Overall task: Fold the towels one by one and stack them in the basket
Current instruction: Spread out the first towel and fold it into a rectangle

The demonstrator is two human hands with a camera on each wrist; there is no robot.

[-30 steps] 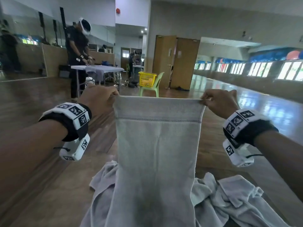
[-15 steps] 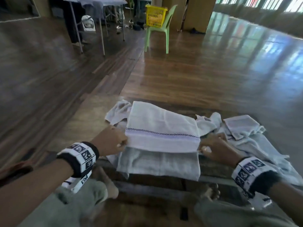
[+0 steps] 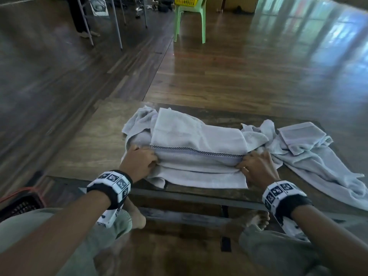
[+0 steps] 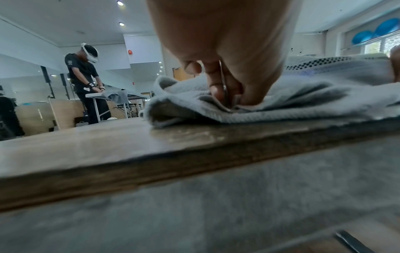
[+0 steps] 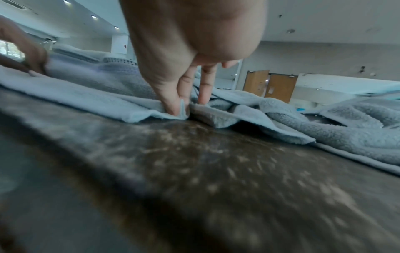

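Observation:
A pale grey towel with a checkered stripe lies folded over itself on the wooden table, its near edge hanging off the front. My left hand pinches its left corner. At the other end my right hand pinches the right corner between thumb and fingers. Both hands are low on the tabletop. More loose grey towels lie crumpled to the right and under the folded one. A dark basket with an orange rim sits on the floor at my left.
A green plastic chair carrying a yellow basket stands across the wooden floor. Folding-table legs and another person's legs are at the far left. My knees and bare feet are under the table's front edge.
The towel I held up by its top corners has come down onto the table, folded over toward me. Both hands went down with it, and my view tilted down.

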